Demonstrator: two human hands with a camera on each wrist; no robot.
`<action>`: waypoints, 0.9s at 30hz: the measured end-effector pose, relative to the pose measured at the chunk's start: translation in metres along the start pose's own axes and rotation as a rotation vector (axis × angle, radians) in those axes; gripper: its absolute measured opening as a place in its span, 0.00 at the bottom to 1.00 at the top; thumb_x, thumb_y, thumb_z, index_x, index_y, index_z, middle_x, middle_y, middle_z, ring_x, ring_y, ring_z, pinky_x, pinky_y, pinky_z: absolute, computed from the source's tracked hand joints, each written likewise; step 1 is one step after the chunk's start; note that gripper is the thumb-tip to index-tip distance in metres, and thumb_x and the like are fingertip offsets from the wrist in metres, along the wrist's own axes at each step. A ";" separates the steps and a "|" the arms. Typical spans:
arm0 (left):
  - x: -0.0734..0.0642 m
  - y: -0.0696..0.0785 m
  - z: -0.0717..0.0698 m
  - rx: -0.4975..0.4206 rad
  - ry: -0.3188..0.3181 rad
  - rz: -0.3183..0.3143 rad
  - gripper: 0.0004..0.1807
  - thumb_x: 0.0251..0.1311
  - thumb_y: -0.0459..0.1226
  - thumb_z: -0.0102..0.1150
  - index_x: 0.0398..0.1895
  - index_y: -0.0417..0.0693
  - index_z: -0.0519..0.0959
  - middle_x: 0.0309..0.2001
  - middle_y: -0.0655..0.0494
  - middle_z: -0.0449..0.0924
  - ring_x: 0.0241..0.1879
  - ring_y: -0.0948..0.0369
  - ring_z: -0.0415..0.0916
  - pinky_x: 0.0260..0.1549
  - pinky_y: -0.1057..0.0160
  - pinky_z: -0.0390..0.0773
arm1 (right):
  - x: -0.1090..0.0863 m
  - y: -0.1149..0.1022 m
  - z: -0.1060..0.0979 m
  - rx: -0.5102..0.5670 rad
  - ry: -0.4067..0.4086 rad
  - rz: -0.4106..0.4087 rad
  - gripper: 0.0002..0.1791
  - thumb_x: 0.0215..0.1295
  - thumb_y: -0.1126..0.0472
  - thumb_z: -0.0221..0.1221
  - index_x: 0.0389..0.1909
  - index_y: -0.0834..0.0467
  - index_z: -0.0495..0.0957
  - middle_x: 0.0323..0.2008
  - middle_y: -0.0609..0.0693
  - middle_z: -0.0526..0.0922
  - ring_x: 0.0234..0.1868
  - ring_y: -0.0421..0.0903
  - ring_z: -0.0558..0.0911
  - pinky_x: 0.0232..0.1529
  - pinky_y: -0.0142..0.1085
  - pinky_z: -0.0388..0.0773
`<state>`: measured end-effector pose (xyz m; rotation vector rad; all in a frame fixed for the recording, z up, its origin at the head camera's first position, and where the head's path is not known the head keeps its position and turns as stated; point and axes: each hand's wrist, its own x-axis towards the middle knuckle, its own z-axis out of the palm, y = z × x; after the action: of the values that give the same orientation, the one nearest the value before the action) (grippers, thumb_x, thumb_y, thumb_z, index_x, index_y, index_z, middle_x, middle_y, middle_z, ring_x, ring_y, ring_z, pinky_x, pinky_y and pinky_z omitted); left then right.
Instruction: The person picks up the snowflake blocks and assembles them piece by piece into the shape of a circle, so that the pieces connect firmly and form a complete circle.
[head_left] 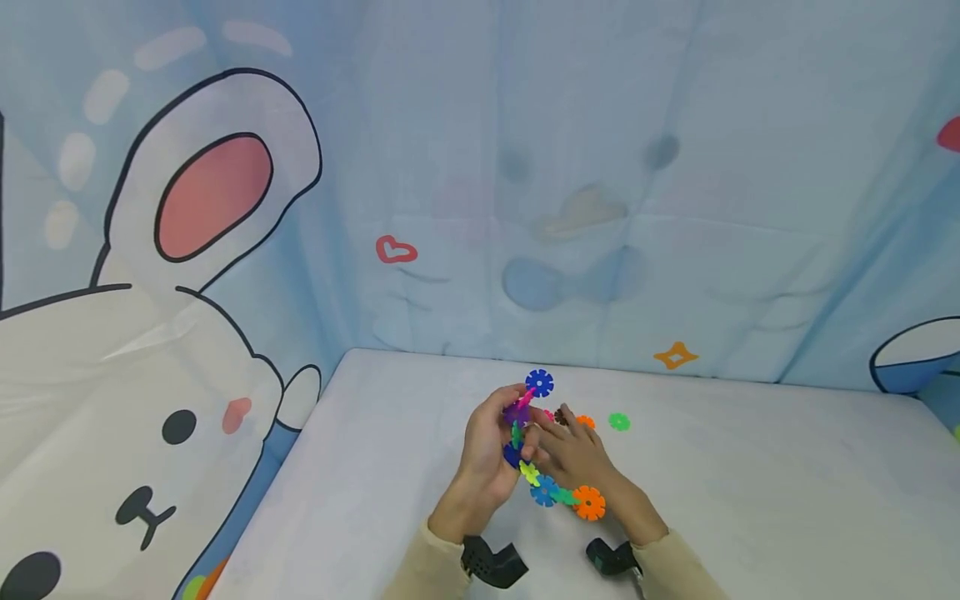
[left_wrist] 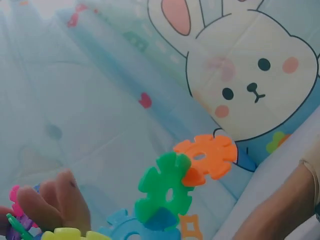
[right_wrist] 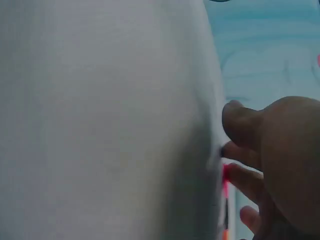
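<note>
Above the bench (head_left: pixel 765 492), disc chain (head_left: pixel 543 490) was pinched by left grip (head_left: pixel 482 454), right grip (head_left: pixel 583 460) spread. Assembly seemed underway; pinching a loose disc (head_left: pixel 618 422) seemed required.

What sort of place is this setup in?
Likely an indoor play or recording corner, can't tell which: a rabbit-print cloth backdrop behind a white table, and a chain of colourful notched discs in the left hand.

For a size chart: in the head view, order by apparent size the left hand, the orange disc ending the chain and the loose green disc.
1. Left hand
2. Orange disc
3. Green disc
Nearness may enlarge the orange disc.
</note>
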<state>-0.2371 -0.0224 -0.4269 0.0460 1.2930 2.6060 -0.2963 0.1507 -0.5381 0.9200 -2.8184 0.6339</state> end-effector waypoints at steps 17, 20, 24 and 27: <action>-0.002 0.000 0.002 0.048 0.011 -0.062 0.13 0.79 0.51 0.46 0.46 0.53 0.69 0.23 0.61 0.75 0.15 0.65 0.65 0.26 0.66 0.80 | -0.006 -0.012 -0.021 0.069 0.079 0.321 0.22 0.59 0.68 0.76 0.55 0.63 0.87 0.36 0.52 0.80 0.33 0.43 0.77 0.40 0.38 0.88; -0.002 0.001 0.002 0.087 -0.015 -0.042 0.14 0.79 0.52 0.50 0.43 0.52 0.68 0.24 0.61 0.74 0.14 0.65 0.65 0.23 0.66 0.82 | -0.006 -0.011 -0.022 0.083 0.054 0.348 0.19 0.58 0.66 0.77 0.51 0.64 0.88 0.36 0.52 0.82 0.35 0.44 0.79 0.43 0.41 0.89; -0.002 0.001 0.002 0.103 -0.049 -0.024 0.14 0.80 0.49 0.53 0.38 0.51 0.69 0.24 0.60 0.73 0.13 0.66 0.65 0.21 0.67 0.83 | -0.008 -0.009 -0.027 0.132 -0.004 0.382 0.16 0.56 0.62 0.80 0.42 0.62 0.86 0.31 0.49 0.83 0.33 0.44 0.79 0.40 0.41 0.87; -0.004 0.001 0.003 0.105 -0.054 -0.005 0.10 0.80 0.45 0.53 0.39 0.51 0.73 0.24 0.60 0.73 0.13 0.67 0.65 0.20 0.67 0.84 | -0.010 -0.007 -0.035 0.181 -0.032 0.348 0.11 0.57 0.62 0.79 0.34 0.58 0.85 0.27 0.46 0.81 0.29 0.43 0.76 0.34 0.34 0.82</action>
<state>-0.2331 -0.0216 -0.4236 0.1294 1.4084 2.5121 -0.2850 0.1658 -0.5059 0.4628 -3.0153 0.9343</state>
